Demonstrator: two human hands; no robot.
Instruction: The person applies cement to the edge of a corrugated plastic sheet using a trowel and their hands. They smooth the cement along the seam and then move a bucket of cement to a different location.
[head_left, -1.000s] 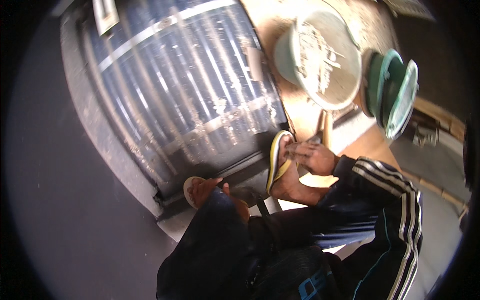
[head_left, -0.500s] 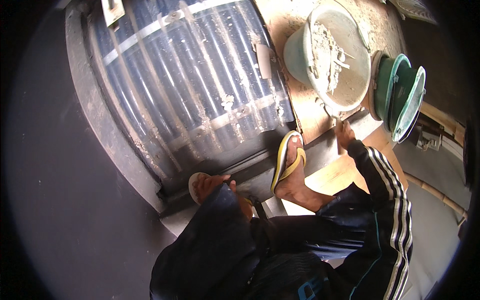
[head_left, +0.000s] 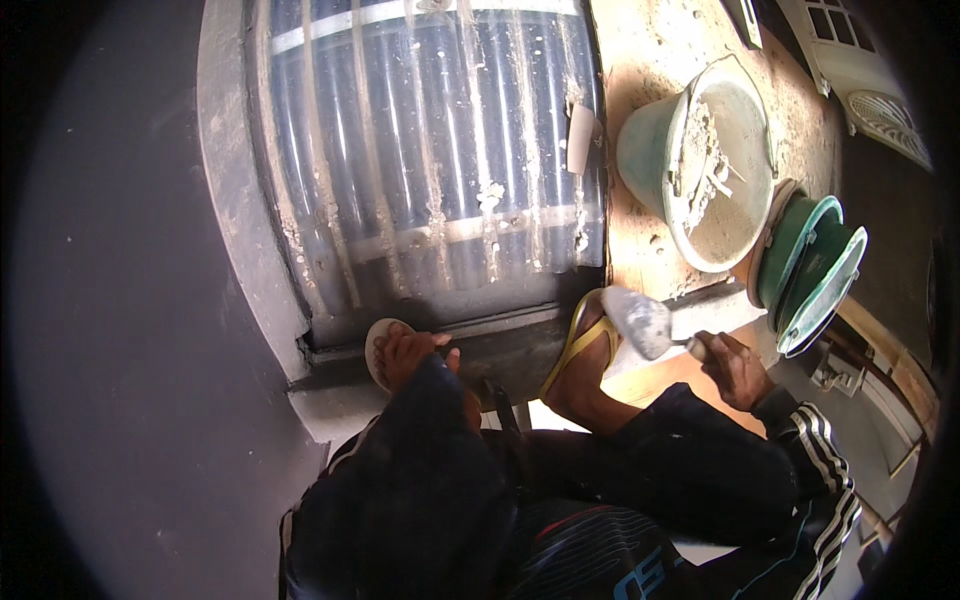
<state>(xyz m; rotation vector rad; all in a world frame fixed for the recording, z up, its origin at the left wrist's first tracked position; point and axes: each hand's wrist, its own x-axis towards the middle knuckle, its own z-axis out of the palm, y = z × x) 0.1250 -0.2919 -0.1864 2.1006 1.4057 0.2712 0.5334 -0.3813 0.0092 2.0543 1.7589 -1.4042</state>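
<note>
Only the right hand [head_left: 735, 368] shows — fingers clenched round a trowel [head_left: 640, 322] handle, mostly hidden — beside the mortar bucket [head_left: 700, 160]; the left hand is out of sight.

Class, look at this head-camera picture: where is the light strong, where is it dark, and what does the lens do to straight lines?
Head view: sun glares on the sandy floor beside the bucket; the left side lies in deep shadow; the fisheye bends the corrugated sheet; the trowel looks slightly soft.
</note>
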